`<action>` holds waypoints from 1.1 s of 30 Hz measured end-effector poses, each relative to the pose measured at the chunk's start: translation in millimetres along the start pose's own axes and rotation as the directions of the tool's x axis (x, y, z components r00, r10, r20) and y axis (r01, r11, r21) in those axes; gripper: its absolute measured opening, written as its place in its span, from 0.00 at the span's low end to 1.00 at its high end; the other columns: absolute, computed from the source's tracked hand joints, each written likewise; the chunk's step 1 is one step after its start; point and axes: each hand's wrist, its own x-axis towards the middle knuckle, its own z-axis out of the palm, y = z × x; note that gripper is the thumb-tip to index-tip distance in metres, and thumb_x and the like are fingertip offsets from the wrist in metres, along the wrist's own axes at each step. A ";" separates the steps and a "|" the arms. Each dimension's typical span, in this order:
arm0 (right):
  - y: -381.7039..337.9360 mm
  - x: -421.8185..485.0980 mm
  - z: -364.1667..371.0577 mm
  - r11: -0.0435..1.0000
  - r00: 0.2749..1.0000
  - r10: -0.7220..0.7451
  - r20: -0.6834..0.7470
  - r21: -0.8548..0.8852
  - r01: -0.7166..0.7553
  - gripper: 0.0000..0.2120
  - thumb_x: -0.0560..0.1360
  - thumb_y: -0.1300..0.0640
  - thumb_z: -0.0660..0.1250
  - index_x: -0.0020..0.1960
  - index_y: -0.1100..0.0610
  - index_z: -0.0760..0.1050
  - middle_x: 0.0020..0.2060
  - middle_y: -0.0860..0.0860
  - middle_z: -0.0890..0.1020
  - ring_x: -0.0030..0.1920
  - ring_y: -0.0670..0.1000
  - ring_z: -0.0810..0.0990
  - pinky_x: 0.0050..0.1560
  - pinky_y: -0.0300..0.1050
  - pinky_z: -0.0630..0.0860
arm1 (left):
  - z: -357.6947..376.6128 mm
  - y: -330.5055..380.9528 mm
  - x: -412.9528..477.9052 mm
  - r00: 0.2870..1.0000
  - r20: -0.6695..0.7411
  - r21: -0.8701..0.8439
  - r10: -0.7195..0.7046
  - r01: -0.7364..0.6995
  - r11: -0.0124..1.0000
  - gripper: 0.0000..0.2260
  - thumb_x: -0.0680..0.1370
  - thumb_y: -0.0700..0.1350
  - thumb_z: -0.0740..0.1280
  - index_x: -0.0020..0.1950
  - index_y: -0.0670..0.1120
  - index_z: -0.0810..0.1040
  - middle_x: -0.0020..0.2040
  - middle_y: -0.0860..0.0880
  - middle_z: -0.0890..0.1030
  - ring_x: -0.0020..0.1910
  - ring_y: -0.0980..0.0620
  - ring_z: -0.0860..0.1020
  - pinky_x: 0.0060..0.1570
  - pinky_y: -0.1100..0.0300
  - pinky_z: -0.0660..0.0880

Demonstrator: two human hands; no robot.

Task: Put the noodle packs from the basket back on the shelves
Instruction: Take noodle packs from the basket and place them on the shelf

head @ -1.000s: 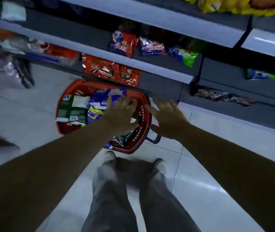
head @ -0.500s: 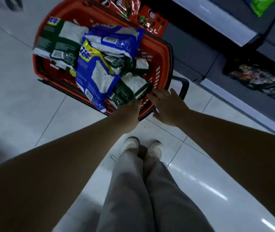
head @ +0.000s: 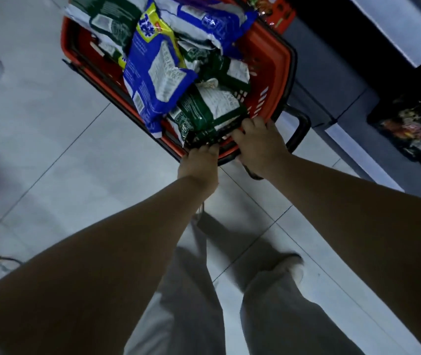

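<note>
- Left hand [head: 199,165] and right hand [head: 260,147]: both at the basket's near corner, fingers curled onto the near edge of one green pack [head: 209,108]. The left takes its bottom edge and the right its corner by the rim. Fingertips mostly hidden, so how firm the grip is can't be told. Two hands likely because the pack is wide and floppy.
- Floor [head: 50,149]: pale tile, carries the basket. The person bends down to reach, legs [head: 191,303] and a shoe [head: 294,267] below.
- Shelves [head: 396,26]: to the right and beyond the basket, well apart from the hands. Dark packs [head: 414,129] lie on the lowest level, red packs [head: 278,11] just past the basket.
- Basket [head: 285,62]: red, on the floor close beside the shelf base, still heaped with noodle packs. None shelved in this view, so the task looks early.
- Blue pack [head: 153,73]: lies slanted on top of the pile, its lower end hanging over the near rim, just left of the green pack. It may slide when the green one is pulled.
- Handle [head: 304,124]: black, folded down outside the rim, right beside the right hand. Could snag the lift.
</note>
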 end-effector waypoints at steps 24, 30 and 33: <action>98.4 -207.8 101.8 0.987 0.985 -0.162 -0.065 -0.016 0.162 0.28 0.67 0.64 0.73 0.66 0.55 0.75 0.56 0.58 0.77 0.58 0.62 0.74 0.55 0.54 0.71 | 149.2 165.3 -95.6 0.986 -0.148 0.020 -0.073 0.077 0.997 0.23 0.78 0.38 0.63 0.72 0.49 0.68 0.61 0.45 0.75 0.61 0.43 0.71 0.52 0.50 0.73; 141.3 -255.7 122.3 0.984 0.984 -0.176 -0.011 -0.004 0.176 0.25 0.77 0.65 0.61 0.73 0.53 0.66 0.65 0.58 0.68 0.66 0.60 0.63 0.55 0.51 0.70 | 191.2 232.8 -119.7 0.979 -0.176 0.004 -0.099 0.101 0.995 0.20 0.78 0.44 0.65 0.70 0.48 0.69 0.60 0.44 0.75 0.61 0.42 0.71 0.52 0.50 0.73; 173.8 -284.4 132.0 0.979 0.979 -0.203 -0.002 -0.007 0.203 0.24 0.78 0.64 0.60 0.72 0.51 0.68 0.64 0.58 0.69 0.66 0.61 0.64 0.51 0.51 0.70 | 212.8 272.7 -130.6 0.980 -0.185 0.001 -0.073 0.075 0.997 0.19 0.78 0.46 0.65 0.70 0.48 0.69 0.60 0.45 0.75 0.60 0.42 0.72 0.47 0.52 0.71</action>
